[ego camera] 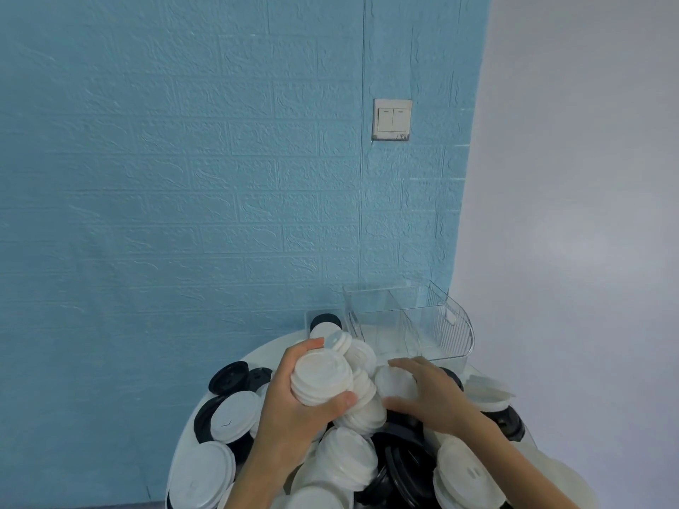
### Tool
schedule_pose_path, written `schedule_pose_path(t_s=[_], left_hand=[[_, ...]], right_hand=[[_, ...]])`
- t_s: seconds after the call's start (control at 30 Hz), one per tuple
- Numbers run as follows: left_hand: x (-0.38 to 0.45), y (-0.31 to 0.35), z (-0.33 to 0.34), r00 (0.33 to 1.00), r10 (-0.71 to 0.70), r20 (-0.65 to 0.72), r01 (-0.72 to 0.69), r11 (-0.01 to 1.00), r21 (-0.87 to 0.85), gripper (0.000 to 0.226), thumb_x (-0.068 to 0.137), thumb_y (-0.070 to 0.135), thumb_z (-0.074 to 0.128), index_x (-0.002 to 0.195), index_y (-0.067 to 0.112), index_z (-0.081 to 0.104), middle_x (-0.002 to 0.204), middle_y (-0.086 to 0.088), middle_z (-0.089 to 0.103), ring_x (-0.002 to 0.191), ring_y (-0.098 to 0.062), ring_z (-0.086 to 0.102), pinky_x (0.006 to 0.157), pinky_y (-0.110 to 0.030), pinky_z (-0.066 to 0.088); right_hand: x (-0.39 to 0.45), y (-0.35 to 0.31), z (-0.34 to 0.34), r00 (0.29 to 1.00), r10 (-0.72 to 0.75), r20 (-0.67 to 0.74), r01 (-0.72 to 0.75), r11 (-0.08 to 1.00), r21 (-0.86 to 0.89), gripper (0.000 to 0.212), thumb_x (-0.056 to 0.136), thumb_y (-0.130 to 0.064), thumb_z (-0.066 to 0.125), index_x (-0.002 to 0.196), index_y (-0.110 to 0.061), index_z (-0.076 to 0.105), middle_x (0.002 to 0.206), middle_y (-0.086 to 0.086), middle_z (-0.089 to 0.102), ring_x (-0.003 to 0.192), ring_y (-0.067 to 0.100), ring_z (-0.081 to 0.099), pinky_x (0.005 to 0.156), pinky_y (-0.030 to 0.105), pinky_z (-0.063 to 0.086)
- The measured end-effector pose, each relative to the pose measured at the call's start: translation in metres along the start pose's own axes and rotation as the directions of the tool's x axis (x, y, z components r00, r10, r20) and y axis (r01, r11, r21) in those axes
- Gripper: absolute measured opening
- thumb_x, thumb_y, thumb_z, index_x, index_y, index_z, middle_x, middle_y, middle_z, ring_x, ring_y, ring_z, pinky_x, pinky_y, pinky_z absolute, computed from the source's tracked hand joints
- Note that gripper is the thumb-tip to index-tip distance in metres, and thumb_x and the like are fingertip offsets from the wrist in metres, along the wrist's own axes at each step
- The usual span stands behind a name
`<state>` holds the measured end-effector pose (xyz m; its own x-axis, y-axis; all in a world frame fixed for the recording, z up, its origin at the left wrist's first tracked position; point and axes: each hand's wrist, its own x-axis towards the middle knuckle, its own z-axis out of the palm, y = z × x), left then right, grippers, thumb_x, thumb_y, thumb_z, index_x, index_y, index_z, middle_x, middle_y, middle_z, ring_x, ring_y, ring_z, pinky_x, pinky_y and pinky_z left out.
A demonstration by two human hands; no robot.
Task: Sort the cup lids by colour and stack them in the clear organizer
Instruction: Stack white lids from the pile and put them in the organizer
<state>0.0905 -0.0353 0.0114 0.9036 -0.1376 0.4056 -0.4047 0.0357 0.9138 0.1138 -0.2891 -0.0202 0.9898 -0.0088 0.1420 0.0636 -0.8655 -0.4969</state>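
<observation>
My left hand [294, 405] grips a small stack of white lids [321, 376] above the heap, thumb on the near side and fingers over the far edge. My right hand [426, 394] holds a single white lid [395, 383] just to the right, fingers curled over its top and thumb under it. White lids [349, 457] and black lids [408, 468] lie mixed in a pile on the round white table [272, 347]. The clear organizer [422, 325] stands at the table's far right, its compartments holding nothing I can see.
A black lid [325, 320] sits by a smaller clear holder at the organizer's left. More black lids [229, 376] lie at the table's left edge. The blue brick-pattern wall with a light switch [392, 120] is right behind the table.
</observation>
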Motion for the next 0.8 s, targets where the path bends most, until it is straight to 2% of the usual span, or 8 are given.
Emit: schedule_pose_path(t_s=[0.07,0.17,0.33,0.43,0.53,0.6,0.7,0.8], left_hand=[[0.0,-0.001,-0.001,1.0,-0.004,0.0,0.004,1.0,0.004,0.082,0.04,0.04,0.09,0.117,0.03,0.064,0.111,0.024,0.067,0.1,0.004,0.063,0.081,-0.01,0.049],[0.0,-0.004,-0.001,1.0,-0.005,0.003,0.005,1.0,0.031,0.076,0.042,0.041,0.091,0.113,0.044,0.064,0.111,0.024,0.065,0.102,0.004,0.061,0.083,-0.011,0.049],[-0.001,-0.009,0.004,0.999,-0.007,0.043,0.006,0.999,0.035,0.076,0.051,0.027,0.095,0.116,0.048,0.062,0.115,0.022,0.067,0.106,0.0,0.064,0.089,-0.016,0.051],[-0.001,-0.009,0.009,0.998,-0.001,0.057,0.0,1.0,0.011,0.089,0.057,0.018,0.1,0.131,0.041,0.057,0.126,0.009,0.068,0.115,-0.01,0.066,0.094,-0.029,0.056],[-0.001,-0.005,0.012,0.999,0.002,0.048,-0.001,1.0,-0.026,0.095,0.06,-0.008,0.093,0.137,0.032,0.053,0.13,0.004,0.066,0.112,-0.006,0.067,0.086,-0.022,0.057],[-0.001,-0.006,0.013,0.999,-0.002,0.044,0.004,0.999,-0.045,0.098,0.058,-0.012,0.091,0.136,0.032,0.052,0.128,0.003,0.066,0.108,-0.006,0.069,0.081,-0.021,0.057],[0.0,-0.012,0.009,0.999,-0.022,0.029,0.024,0.997,-0.069,0.097,0.051,-0.007,0.096,0.127,0.04,0.06,0.118,0.0,0.071,0.105,-0.015,0.072,0.075,-0.03,0.061],[0.002,-0.017,0.006,0.999,-0.035,0.0,0.035,0.998,-0.049,0.082,0.043,0.017,0.096,0.113,0.047,0.065,0.113,0.004,0.072,0.103,-0.019,0.072,0.078,-0.044,0.063]], right_hand=[[-0.003,-0.003,-0.008,0.999,-0.011,-0.052,0.015,0.997,0.071,0.073,0.077,-0.061,0.077,0.142,-0.041,0.05,0.134,-0.013,0.053,0.117,0.008,0.055,0.1,0.027,0.044],[-0.01,-0.016,-0.024,0.992,-0.049,-0.12,0.074,0.973,0.219,0.066,0.075,-0.06,0.08,0.134,-0.046,0.055,0.13,-0.019,0.054,0.113,0.003,0.057,0.1,0.03,0.049],[-0.028,-0.073,-0.048,0.972,-0.19,-0.142,0.236,0.812,0.534,0.058,0.072,-0.052,0.083,0.125,-0.049,0.062,0.124,-0.025,0.056,0.113,-0.011,0.056,0.092,0.019,0.053],[-0.029,-0.101,-0.043,0.949,-0.307,-0.075,0.304,0.827,0.473,0.055,0.076,-0.048,0.085,0.126,-0.05,0.063,0.123,-0.021,0.057,0.117,-0.003,0.056,0.094,0.019,0.051],[-0.023,-0.112,-0.029,0.932,-0.358,-0.05,0.355,0.878,0.321,0.062,0.073,-0.054,0.086,0.128,-0.044,0.06,0.124,-0.022,0.056,0.118,-0.004,0.053,0.099,0.02,0.044],[-0.019,-0.114,-0.025,0.945,-0.321,-0.065,0.323,0.881,0.346,0.062,0.068,-0.053,0.089,0.122,-0.041,0.061,0.122,-0.022,0.058,0.115,-0.002,0.055,0.1,0.026,0.046],[-0.018,-0.113,-0.016,0.956,-0.283,-0.081,0.29,0.855,0.431,0.059,0.064,-0.054,0.09,0.116,-0.038,0.066,0.12,-0.019,0.062,0.115,0.0,0.057,0.102,0.033,0.048],[-0.023,-0.111,-0.01,0.941,-0.328,-0.087,0.332,0.839,0.431,0.058,0.076,-0.054,0.082,0.126,-0.032,0.065,0.125,-0.022,0.061,0.121,-0.002,0.055,0.105,0.031,0.047]])
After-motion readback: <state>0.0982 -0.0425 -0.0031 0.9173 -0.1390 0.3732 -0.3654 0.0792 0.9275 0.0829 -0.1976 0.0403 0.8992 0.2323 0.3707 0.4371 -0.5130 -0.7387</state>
